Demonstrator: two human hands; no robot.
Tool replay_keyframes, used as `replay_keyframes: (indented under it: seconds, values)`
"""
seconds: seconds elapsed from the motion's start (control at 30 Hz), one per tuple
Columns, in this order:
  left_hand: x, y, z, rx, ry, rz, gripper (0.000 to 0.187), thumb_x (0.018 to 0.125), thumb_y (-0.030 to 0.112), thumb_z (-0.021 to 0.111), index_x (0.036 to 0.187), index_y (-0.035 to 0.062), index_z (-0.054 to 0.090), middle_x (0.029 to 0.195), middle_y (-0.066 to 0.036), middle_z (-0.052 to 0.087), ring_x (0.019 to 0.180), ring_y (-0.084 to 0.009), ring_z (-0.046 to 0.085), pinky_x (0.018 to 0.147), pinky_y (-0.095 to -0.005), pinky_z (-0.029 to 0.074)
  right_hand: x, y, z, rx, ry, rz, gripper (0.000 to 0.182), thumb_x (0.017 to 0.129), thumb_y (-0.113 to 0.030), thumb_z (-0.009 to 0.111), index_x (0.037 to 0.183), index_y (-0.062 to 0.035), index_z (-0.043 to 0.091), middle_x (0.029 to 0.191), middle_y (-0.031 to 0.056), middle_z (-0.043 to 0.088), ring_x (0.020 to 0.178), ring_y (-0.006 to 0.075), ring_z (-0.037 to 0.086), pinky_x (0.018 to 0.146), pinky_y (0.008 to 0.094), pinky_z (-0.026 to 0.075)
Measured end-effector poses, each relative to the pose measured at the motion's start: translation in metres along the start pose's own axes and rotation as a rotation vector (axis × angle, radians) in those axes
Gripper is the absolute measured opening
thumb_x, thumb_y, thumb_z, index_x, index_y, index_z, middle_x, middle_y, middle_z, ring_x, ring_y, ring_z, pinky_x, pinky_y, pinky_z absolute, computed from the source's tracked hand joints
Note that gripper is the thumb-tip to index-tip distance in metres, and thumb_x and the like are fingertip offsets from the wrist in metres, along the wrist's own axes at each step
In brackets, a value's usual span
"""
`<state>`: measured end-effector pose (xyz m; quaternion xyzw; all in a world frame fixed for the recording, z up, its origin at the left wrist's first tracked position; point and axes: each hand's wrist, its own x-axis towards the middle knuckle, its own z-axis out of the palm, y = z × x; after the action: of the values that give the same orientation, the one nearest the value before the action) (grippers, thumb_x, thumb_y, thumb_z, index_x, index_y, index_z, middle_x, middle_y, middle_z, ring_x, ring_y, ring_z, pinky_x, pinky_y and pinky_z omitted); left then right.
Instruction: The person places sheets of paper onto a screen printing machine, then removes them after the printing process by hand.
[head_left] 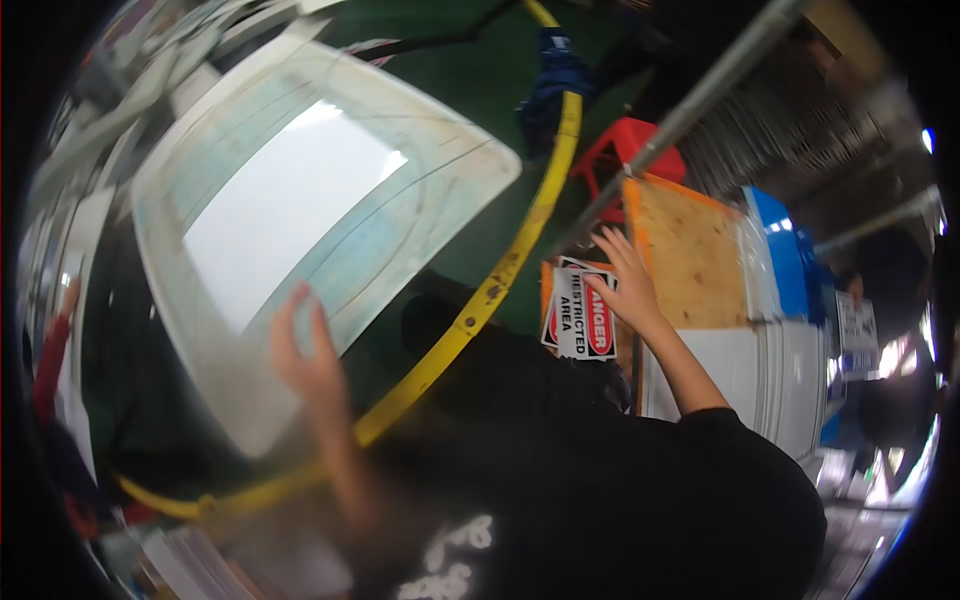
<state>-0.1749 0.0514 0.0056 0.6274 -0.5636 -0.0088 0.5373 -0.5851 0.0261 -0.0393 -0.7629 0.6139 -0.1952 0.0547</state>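
A white sheet (300, 205) lies on a pale, worn board (450, 165) with rounded corners. My left hand (308, 345) is over the board's lower edge, just below the sheet, blurred, with thumb and fingers apart and nothing between them. On the right, my right hand (628, 285) is spread over a small stack of signs (578, 335) reading "DANGER RESTRICTED AREA". Its fingertips are at the stack's upper right edge; whether they touch it I cannot tell.
A yellow curved bar (470, 322) runs between the board and my body. Beyond the signs are a wooden board (690, 250), a red stool (625, 150), a blue container (785, 250) and a slanting metal pole (700, 95). Another person's red sleeve (50, 365) shows at far left.
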Motion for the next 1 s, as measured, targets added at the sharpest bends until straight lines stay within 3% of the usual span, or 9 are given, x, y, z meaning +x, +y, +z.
replay_keyframes:
  seconds: [0.1,0.2,0.33,0.6,0.7,0.8,0.9,0.93,1.0]
  values:
    - [-0.061,0.051,0.030,-0.331,-0.166,0.019,0.010,0.083,-0.001,0.059,0.091,0.0026,0.064,0.082,-0.007,0.066,0.078,-0.0213,0.064,0.090,-0.0422,0.045,-0.097,0.052,-0.024,-0.293,-0.155,0.413,0.065,0.078,-0.047,0.063,0.128,-0.0085,0.048,0.136,0.0146,0.044,0.130,0.0299,0.036,0.109,0.0547,0.011]
    - [-0.089,0.094,0.048,-0.415,-0.392,0.141,0.012,0.080,-0.002,0.061,0.090,0.0033,0.066,0.077,-0.008,0.066,0.075,-0.0224,0.064,0.087,-0.0397,0.047,-0.115,0.035,-0.065,-0.256,-0.349,0.616,0.062,0.078,-0.049,0.062,0.124,-0.0086,0.053,0.129,0.0139,0.050,0.127,0.0281,0.040,0.108,0.0562,0.008]
    - [-0.097,0.112,0.051,-0.430,-0.576,0.342,0.014,0.079,-0.005,0.061,0.089,0.0018,0.067,0.076,-0.007,0.067,0.074,-0.0209,0.065,0.086,-0.0388,0.047,-0.149,0.076,-0.040,-0.178,-0.101,0.441,0.051,0.080,-0.044,0.061,0.115,-0.0084,0.059,0.119,0.0100,0.058,0.117,0.0247,0.049,0.108,0.0541,0.013]
    - [-0.116,0.123,0.058,-0.437,-0.621,0.229,0.013,0.081,-0.003,0.059,0.091,0.0013,0.066,0.075,-0.008,0.067,0.072,-0.0214,0.065,0.086,-0.0373,0.047,-0.151,0.064,-0.055,-0.064,-0.046,0.389,0.043,0.081,-0.041,0.059,0.111,-0.0107,0.063,0.112,0.0089,0.062,0.112,0.0218,0.053,0.110,0.0539,0.010]
    - [-0.118,0.127,0.059,-0.442,-0.680,0.247,0.012,0.082,-0.002,0.058,0.091,0.0006,0.066,0.075,-0.009,0.067,0.073,-0.0214,0.065,0.086,-0.0371,0.047,-0.156,0.069,-0.050,-0.173,0.087,0.337,0.036,0.080,-0.037,0.062,0.105,-0.0105,0.066,0.107,0.0079,0.064,0.106,0.0223,0.055,0.109,0.0478,0.020]
    - [-0.118,0.128,0.058,-0.413,-0.699,0.270,0.012,0.083,-0.001,0.057,0.091,0.0001,0.066,0.076,-0.010,0.067,0.073,-0.0216,0.065,0.086,-0.0363,0.047,-0.152,0.084,-0.052,-0.102,0.225,0.288,0.028,0.080,-0.034,0.065,0.083,-0.0065,0.068,0.086,0.0110,0.065,0.082,0.0235,0.059,0.085,0.0367,0.044]
    - [-0.121,0.126,0.058,-0.392,-0.664,0.243,0.013,0.083,-0.001,0.057,0.092,0.0000,0.066,0.076,-0.010,0.067,0.074,-0.0214,0.065,0.086,-0.0355,0.046,-0.131,0.096,-0.063,0.147,0.352,0.566,0.040,0.081,-0.033,0.067,0.057,-0.0022,0.056,0.056,0.0109,0.052,0.050,0.0218,0.046,0.052,0.0327,0.039]
    - [-0.120,0.125,0.057,-0.382,-0.670,0.247,0.013,0.083,-0.001,0.057,0.093,-0.0003,0.066,0.077,-0.010,0.067,0.074,-0.0211,0.065,0.086,-0.0345,0.047,-0.121,0.089,-0.078,0.130,0.311,0.592,0.056,0.083,-0.038,0.065,0.047,-0.0010,0.042,0.042,0.0085,0.034,0.038,0.0192,0.031,0.043,0.0332,0.027]
    - [-0.117,0.125,0.053,-0.356,-0.679,0.250,0.014,0.084,0.000,0.057,0.094,-0.0009,0.066,0.078,-0.011,0.067,0.075,-0.0204,0.066,0.084,-0.0326,0.047,-0.097,0.075,-0.102,0.128,0.229,0.563,0.059,0.082,-0.040,0.064,0.046,-0.0015,0.039,0.040,0.0069,0.031,0.038,0.0184,0.028,0.043,0.0340,0.025]
